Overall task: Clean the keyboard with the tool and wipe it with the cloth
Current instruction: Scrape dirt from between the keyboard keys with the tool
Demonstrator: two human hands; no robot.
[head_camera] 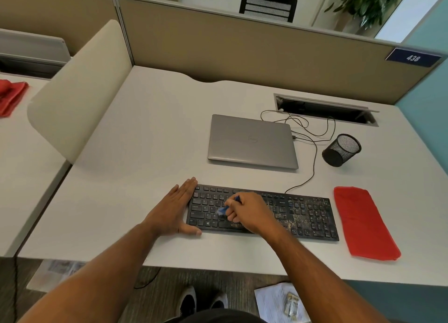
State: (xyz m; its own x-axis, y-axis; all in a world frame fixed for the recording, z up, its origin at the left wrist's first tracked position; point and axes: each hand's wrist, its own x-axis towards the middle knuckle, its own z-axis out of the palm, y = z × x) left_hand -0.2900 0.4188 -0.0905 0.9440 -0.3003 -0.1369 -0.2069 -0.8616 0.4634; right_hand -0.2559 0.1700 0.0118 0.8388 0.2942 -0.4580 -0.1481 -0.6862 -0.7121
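Observation:
A black keyboard [308, 216] lies near the front edge of the white desk [145, 153], its right half speckled with pale crumbs. My right hand [249, 212] grips a small blue brush [224, 210], whose bristles touch the keys left of the middle. My left hand [173, 208] rests flat on the desk, fingers straight, against the keyboard's left end. A red cloth [363, 224] lies flat on the desk just right of the keyboard.
A shut grey laptop [252, 142] sits behind the keyboard, with cables running to a cable hatch [324, 109]. A black mesh pen cup [341, 150] stands at the right. A beige divider [80, 87] borders the left. Another red cloth [11, 96] lies on the neighbouring desk.

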